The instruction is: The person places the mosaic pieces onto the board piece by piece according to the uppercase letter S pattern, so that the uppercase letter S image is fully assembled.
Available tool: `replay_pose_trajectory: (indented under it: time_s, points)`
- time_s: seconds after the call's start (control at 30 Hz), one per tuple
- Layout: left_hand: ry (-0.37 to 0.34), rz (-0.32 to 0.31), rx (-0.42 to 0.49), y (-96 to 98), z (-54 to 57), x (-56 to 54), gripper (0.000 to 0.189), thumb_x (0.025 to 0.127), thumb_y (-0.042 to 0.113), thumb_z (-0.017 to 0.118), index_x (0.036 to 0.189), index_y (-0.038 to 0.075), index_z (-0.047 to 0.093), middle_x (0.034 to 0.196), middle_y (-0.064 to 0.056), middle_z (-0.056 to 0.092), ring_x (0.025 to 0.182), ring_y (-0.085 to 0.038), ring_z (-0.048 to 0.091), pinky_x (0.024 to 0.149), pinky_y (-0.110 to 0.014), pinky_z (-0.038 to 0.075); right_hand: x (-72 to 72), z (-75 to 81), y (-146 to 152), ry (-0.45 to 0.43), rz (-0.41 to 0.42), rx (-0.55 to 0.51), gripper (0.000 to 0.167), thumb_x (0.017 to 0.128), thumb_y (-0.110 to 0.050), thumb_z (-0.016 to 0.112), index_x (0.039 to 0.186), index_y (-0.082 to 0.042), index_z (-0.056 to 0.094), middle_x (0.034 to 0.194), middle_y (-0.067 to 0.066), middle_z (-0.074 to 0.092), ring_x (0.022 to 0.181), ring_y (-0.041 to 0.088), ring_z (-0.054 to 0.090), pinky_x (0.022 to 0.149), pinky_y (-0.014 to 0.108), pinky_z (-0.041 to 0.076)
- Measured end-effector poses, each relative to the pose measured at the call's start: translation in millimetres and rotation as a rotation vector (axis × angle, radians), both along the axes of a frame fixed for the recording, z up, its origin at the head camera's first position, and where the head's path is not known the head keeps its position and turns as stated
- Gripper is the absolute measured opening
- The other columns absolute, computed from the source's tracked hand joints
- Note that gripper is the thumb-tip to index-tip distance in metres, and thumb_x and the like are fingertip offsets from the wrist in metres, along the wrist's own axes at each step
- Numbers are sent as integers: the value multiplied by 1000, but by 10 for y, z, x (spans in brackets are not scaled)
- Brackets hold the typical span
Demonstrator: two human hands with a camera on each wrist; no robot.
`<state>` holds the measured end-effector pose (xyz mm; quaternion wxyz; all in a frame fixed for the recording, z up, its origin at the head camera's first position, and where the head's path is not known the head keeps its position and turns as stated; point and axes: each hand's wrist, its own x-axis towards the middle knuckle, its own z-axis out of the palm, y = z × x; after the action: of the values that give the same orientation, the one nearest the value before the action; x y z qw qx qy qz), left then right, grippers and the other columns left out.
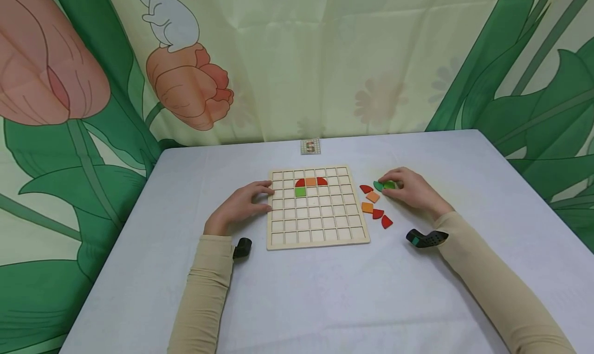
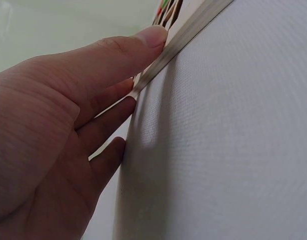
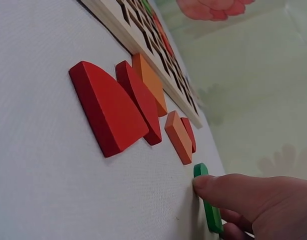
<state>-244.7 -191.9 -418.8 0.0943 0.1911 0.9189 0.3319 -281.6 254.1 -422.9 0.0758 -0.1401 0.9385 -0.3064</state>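
Observation:
A wooden grid board [image 1: 318,235] lies in the middle of the table. Its upper rows hold two red quarter-round pieces [image 1: 300,182], an orange square [image 1: 310,181] and a green square [image 1: 300,191]. My left hand [image 1: 263,197] rests with straight fingers against the board's left edge; the left wrist view shows the thumb [image 2: 143,42] pressing on that edge [image 2: 193,25]. My right hand [image 1: 395,185] is right of the board, and its thumb and fingers [image 3: 218,187] pinch a green piece [image 3: 211,215], which also shows in the head view [image 1: 385,185].
Loose pieces lie between the board and my right hand: red quarter-rounds [image 1: 366,188] [image 1: 386,221] and orange squares [image 1: 373,196] [image 1: 367,207]. A small pattern card [image 1: 310,147] stands at the table's far edge. A leaf-printed curtain hangs behind the table.

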Motion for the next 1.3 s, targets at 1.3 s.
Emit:
replay_pose_trajectory:
  time_s: [1.3]
  points:
    - [3,-5,-11,1,17,8,46,88,22,75,129,7,63,153,-5,40,144,-24,29,116,-41,25,42,188,-339,185,61,-34,33,92,-9,66,123,2,63,114,18,59,97,30,59,90,47,52]
